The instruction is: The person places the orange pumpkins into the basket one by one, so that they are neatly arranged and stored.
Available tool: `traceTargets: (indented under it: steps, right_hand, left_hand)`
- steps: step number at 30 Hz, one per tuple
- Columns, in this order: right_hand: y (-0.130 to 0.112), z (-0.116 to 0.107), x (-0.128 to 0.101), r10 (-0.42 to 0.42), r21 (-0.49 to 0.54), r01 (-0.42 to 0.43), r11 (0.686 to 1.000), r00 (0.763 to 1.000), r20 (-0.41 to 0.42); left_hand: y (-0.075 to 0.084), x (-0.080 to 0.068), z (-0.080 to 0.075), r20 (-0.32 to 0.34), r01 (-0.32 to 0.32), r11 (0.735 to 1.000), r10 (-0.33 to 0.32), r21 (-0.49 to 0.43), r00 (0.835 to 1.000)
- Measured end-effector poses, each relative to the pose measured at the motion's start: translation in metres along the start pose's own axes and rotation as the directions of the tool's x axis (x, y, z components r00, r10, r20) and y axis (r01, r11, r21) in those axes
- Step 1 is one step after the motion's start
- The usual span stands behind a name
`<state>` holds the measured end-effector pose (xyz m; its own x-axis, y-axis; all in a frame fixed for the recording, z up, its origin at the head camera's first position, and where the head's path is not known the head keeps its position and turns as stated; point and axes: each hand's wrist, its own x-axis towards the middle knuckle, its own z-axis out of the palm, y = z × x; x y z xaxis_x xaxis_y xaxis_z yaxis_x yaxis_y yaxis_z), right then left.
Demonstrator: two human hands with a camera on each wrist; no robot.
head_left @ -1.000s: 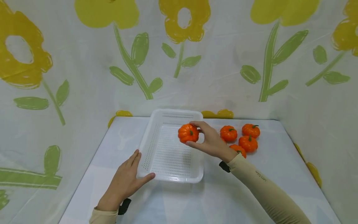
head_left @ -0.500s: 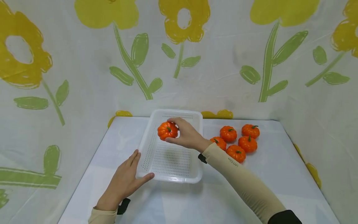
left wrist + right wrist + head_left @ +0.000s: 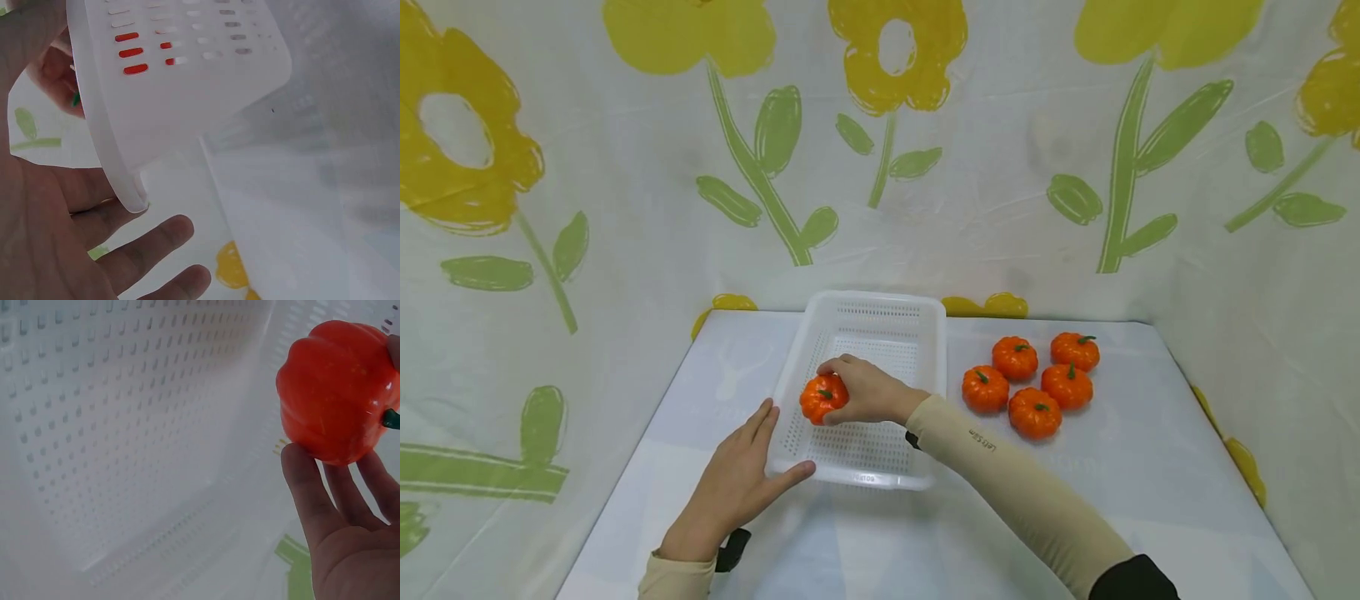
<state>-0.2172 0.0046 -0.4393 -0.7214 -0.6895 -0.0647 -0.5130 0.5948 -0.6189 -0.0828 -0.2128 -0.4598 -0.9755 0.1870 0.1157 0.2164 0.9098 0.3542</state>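
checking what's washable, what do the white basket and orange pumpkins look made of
White basket: likely moulded plastic, smooth with a slight sheen; its even slots and rounded rim suggest it. Orange pumpkins: glossy, perhaps painted foam or plastic; sharp highlights suggest a coating, but the core is hidden.

We counted one pumpkin [image 3: 820, 400] in one right hand [image 3: 871, 393] and five loose pumpkins [image 3: 1036, 413] on one table [image 3: 1150, 475], so six pumpkins altogether. We also counted one basket [image 3: 876, 481], one left hand [image 3: 737, 485], two sleeves [image 3: 1015, 479] and, at the wrists, two black bands [image 3: 732, 551].
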Motion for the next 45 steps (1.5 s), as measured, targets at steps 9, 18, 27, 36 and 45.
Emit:
traceTargets:
  steps: [9, 18, 27, 36, 45]
  right_hand:
    - [0.003, 0.022, 0.001, 0.007, -0.092, 0.004, 0.996, 0.993, 0.118]
    - [0.002, 0.03, 0.004, 0.031, -0.151, -0.006, 0.989, 0.986, 0.165]
    - [0.003, 0.033, 0.007, 0.025, -0.18, 0.007, 0.984, 0.985, 0.173]
    - [0.003, 0.035, 0.007, 0.028, -0.204, 0.005, 0.979, 0.987, 0.159]
    - [-0.001, 0.017, 0.0, 0.035, -0.119, -0.018, 0.993, 0.99, 0.139]
  left_hand:
    - [0.0, 0.0, 0.0, 0.001, 0.01, 1.0, -0.01, -0.004, 1.0]
    - [0.0, 0.0, 0.001, -0.029, -0.019, 1.0, 0.019, 0.0, 0.999]
    - [0.0, -0.001, -0.001, -0.021, -0.014, 1.0, 0.014, -0.001, 1.0]
    - [0.001, 0.0, -0.001, -0.012, -0.01, 1.0, 0.01, -0.002, 1.0]
    - [0.0, -0.001, -0.001, -0.018, -0.009, 1.0, 0.009, 0.0, 1.0]
